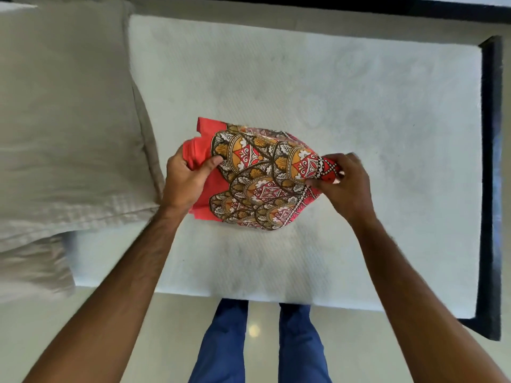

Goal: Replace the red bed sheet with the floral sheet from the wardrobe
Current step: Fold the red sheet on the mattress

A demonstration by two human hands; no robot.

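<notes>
Two hands hold one folded bundle of cloth, the floral sheet (257, 178), just above the middle of the bare white mattress (359, 106). As cloth it will probably handle light and limp: it should sag wherever it is unsupported, slide over itself easily, and stand no risk of breaking. Pinching a loose corner or hem in each hand and drawing the hands apart looks like the best hold for opening the folds; gripping the thick middle would only lift the whole wad.

The left hand (185, 183) has its grip closed round the plain red edge of the bundle, thumb on top and fingers curled underneath. The right hand (345, 183) pinches a patterned corner between thumb and fingertips, lifted a little clear of the rest.

The sheet is printed with arched, fan-like motifs in mustard, red, white and dark brown, with a dotted red border at the right-hand corner and a solid coral-red band along the left side. It is folded several layers thick.

A pale grey pillow (69, 120) lies at the left end of the mattress, apart from the bundle. A dark bed frame (490, 189) runs along the right side. No red sheet covers the mattress, so spreading the new one seems to be the step in hand.
</notes>
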